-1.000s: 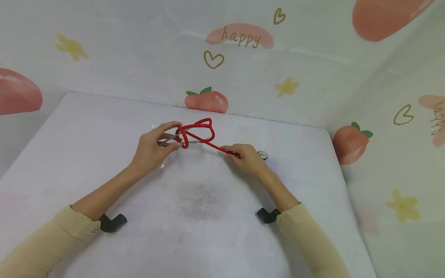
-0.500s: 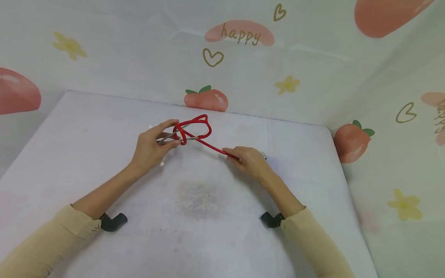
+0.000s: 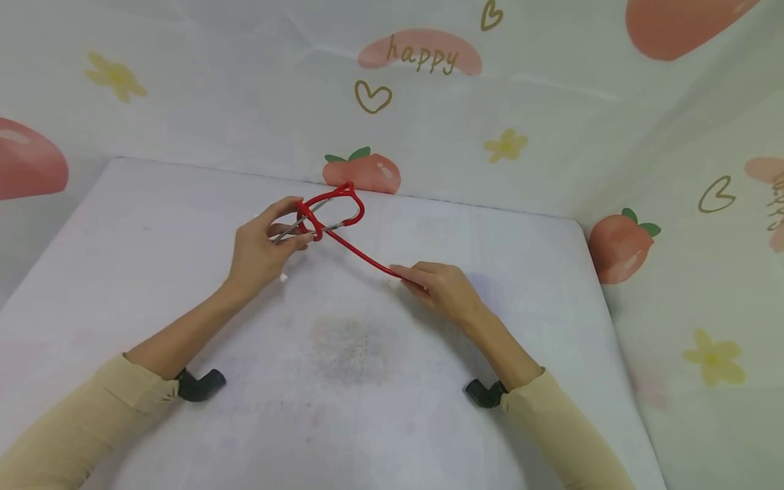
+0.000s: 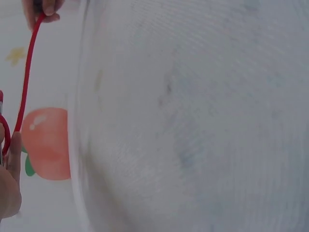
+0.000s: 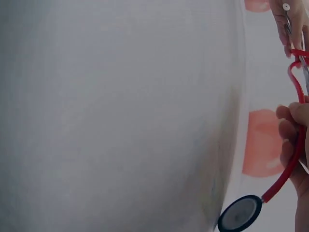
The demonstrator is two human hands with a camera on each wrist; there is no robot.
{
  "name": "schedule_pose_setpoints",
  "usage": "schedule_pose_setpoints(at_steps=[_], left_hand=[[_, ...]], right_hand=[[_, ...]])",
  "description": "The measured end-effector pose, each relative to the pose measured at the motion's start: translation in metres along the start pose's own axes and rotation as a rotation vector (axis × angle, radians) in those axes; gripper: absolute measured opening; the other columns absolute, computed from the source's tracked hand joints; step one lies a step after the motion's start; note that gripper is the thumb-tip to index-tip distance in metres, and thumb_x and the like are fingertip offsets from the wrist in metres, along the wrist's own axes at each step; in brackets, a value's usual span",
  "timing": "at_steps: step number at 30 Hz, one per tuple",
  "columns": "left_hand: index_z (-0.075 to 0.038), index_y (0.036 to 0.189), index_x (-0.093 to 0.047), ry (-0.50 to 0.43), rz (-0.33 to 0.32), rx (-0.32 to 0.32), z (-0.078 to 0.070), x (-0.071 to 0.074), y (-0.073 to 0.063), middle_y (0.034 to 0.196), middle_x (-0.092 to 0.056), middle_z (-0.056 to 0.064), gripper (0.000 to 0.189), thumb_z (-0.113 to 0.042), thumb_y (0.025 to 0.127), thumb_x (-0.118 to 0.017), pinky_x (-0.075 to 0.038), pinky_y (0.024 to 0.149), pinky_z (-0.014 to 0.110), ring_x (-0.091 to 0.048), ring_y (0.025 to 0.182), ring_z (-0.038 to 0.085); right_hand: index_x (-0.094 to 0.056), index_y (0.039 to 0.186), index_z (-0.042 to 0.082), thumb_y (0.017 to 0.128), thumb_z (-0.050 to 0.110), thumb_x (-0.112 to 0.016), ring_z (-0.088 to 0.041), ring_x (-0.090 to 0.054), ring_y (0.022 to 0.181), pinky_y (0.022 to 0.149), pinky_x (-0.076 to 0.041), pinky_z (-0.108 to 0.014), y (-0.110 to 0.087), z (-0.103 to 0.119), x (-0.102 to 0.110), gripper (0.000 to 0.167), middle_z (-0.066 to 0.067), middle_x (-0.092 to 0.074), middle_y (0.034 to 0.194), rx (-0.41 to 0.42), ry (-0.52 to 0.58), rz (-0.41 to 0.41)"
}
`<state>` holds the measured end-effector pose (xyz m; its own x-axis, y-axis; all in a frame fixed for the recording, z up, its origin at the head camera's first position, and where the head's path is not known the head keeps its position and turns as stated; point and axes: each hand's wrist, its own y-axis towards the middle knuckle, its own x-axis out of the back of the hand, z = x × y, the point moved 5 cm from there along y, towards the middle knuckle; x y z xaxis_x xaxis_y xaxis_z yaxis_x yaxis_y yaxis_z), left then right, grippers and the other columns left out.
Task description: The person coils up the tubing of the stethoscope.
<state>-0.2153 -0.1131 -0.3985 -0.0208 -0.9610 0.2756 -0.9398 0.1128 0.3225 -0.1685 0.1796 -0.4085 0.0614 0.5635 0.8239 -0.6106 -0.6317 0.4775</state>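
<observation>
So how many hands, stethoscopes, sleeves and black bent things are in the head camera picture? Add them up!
Hands: 2, left hand and right hand
Stethoscopes: 1, red stethoscope
Sleeves: 2, left sleeve and right sleeve
Black bent things: 2, left black piece and right black piece
Total: 7

Beige fabric left sleeve: creased, ending on the forearm
Beige fabric right sleeve: matching
Black elbow-shaped pieces: one beside each cuff
Left hand, right hand: bare

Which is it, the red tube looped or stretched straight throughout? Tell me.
Partly looped: the red tube bends into loops at the left hand, while a single length runs to the right hand.
</observation>
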Motion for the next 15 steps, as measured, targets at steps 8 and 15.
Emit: schedule_pose_setpoints(at_steps=[8,15], left_hand=[[-0.023,0.139,-0.059,0.181,-0.007,-0.052,-0.001,-0.001,0.002,0.123,-0.067,0.0,0.065,-0.004,0.081,-0.081,-0.055,0.077,0.015,-0.072,0.091,0.018],[-0.018,0.137,-0.06,0.208,-0.019,-0.081,-0.006,0.0,0.006,0.119,-0.069,0.006,0.062,-0.003,0.081,-0.081,-0.055,0.074,0.014,-0.073,0.084,0.02]], right_hand=[[-0.074,0.116,0.006,0.079,-0.002,-0.081,-0.015,-0.067,0.073,0.069,-0.059,-0.026,0.003,0.007,0.01,0.039,-0.003,-0.072,0.082,0.059,0.01,-0.091],[-0.075,0.114,0.004,0.08,-0.002,-0.08,-0.012,-0.065,0.067,0.062,-0.056,-0.023,0.002,0.007,0.018,0.035,-0.003,-0.073,0.082,0.012,0.043,-0.106]])
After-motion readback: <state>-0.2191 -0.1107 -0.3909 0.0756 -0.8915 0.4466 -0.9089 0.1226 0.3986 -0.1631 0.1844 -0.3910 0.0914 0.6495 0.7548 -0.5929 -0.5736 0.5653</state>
